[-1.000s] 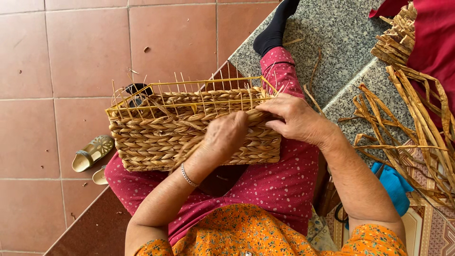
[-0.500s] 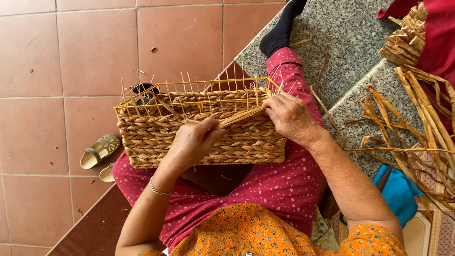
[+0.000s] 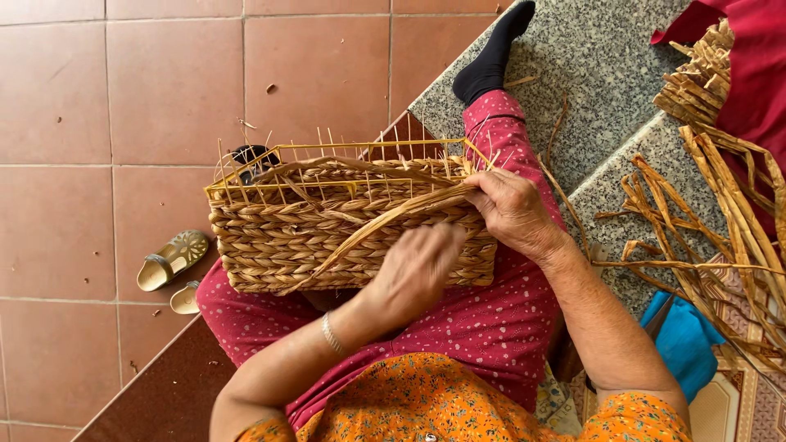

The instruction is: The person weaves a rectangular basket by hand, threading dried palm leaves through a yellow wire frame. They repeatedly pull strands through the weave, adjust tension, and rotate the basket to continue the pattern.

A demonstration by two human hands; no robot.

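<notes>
Tiled floor (image 3: 123, 90) fills the left half, red-brown squares; a grey speckled stone step (image 3: 589, 74) runs from 12 toward 3 o'clock. Person seated, seen from above: orange flowered top cut off at the bottom edge, pink dotted trousers (image 3: 491, 327), one black-socked foot (image 3: 491, 57) at 12 o'clock.

Woven basket (image 3: 327, 237) lies across the lap at centre, rectangular, straw-coloured, yellow wire frame with bare uprights along its top edge. A dark object behind its far left corner is mostly hidden; cannot identify.

Heap of dried reed strips (image 3: 720, 188) at 3 o'clock, partly cut off by the right edge, against red cloth (image 3: 761, 49). Blue object (image 3: 684, 344) at 4 o'clock, half covered by the arm.

Right hand (image 3: 516, 213) at the basket's right end, fingers closed on a long reed strand (image 3: 385, 225) running diagonally down-left across the weave.

Left hand (image 3: 413, 274) blurred, against the basket's front; grip cannot be made out. Bracelet (image 3: 330, 333) on that wrist.

Two pale sandals (image 3: 172, 266) at 9 o'clock.
</notes>
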